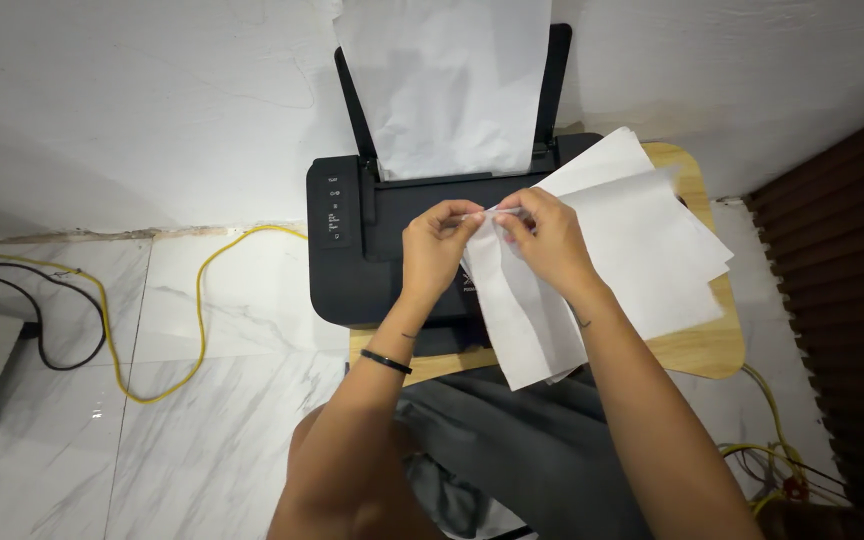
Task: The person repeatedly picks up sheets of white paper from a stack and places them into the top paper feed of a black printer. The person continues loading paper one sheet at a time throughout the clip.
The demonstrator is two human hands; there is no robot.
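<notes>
Both hands meet just in front of the black printer, over its matte plastic lid. The left hand pinches the top corner of a loose sheaf of white paper sheets, fingertips closed on the thin edge; the right hand has its grip closed on the same corner, thumb and fingers pressed together right beside the left. The sheets are smooth, flat and rectangular, fanned slightly so their corners stick out at different angles, and they drape to the right of the printer and down toward the person's lap. A black band circles the left wrist. Behind the hands, another white sheet stands upright in the printer's rear tray, a little creased. The printer sits on a small counter of pale wood with rounded corners. To the printer's left, a yellow cable loops across glossy white marble floor tiles. Far right of the printer hangs a dark brown ribbed blind.
</notes>
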